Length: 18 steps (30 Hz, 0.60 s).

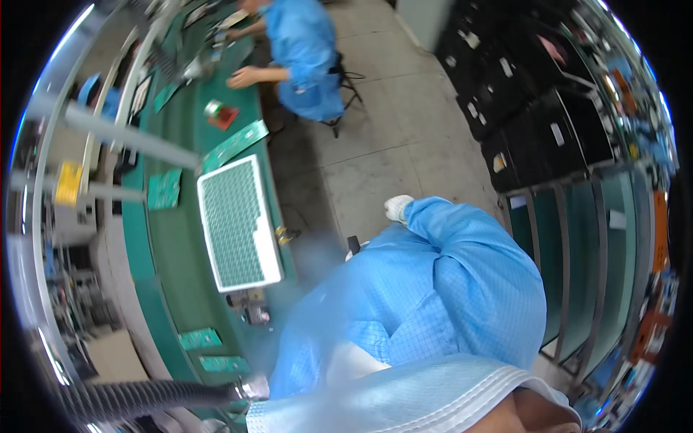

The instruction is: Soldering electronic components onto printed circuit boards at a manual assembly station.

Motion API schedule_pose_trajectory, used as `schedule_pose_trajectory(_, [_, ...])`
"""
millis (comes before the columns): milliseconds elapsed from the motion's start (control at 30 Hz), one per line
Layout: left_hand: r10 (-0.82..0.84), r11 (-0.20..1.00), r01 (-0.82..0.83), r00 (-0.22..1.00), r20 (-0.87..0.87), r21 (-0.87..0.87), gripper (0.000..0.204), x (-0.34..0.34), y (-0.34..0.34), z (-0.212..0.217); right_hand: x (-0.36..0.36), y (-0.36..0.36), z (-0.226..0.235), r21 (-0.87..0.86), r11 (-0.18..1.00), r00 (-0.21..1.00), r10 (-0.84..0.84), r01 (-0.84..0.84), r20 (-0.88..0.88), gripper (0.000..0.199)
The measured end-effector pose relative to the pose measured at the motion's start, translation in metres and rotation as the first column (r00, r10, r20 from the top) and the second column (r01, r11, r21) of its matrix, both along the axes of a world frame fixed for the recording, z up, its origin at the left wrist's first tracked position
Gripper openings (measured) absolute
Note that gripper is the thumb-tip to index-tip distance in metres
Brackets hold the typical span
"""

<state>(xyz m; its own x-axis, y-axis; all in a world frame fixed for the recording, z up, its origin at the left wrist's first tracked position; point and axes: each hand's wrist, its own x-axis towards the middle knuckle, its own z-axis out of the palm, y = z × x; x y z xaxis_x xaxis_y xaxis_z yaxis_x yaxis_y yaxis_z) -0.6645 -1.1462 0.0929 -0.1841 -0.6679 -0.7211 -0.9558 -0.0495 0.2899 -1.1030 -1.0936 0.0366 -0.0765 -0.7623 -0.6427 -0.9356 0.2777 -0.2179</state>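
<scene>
My right hand (397, 208), in a white glove, is held away from my body at the end of a blue sleeve (462, 231). Its fingers look curled in, and nothing shows in them. Floor lies beneath it. My left hand is out of sight; only a blurred blue sleeve (310, 325) shows on that side. On the green workbench (170, 249) to my left rests a white tray (269, 252) filled with rows of small green pieces, some places along its right edge being white. Green circuit boards (164, 190) lie around it.
A co-worker (307, 58) in blue sits at the bench's far end. Black bins (548, 133) stand on a rack at right. A ribbed black hose (151, 397) crosses the lower left. A grey post (133, 133) leans across the bench. Small fittings (256, 314) sit below the tray.
</scene>
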Motion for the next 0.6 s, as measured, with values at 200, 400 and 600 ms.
schedule_pose_trajectory(200, [-0.098, 0.991, 0.104, 0.993, 0.065, -0.085, 0.048, -0.163, 0.003, -0.002, -0.152, 0.051, -0.035, -0.054, 0.99, 0.991, -0.125, 0.128, 0.055, 0.035])
schedule_pose_trajectory(400, [-0.23, 0.965, 0.246, 0.961, 0.155, -0.088, 0.049, -0.311, 0.018, 0.017, -0.375, 0.173, -0.082, -0.02, 0.755, 0.754, -0.655, 0.655, -0.055, 0.037])
schedule_pose_trajectory(600, [-0.319, 0.934, 0.347, 0.919, 0.23, -0.089, 0.049, -0.397, 0.017, 0.03, -0.565, 0.306, 0.004, -0.6, 0.12, 0.171, -0.985, 0.791, 0.028, 0.031])
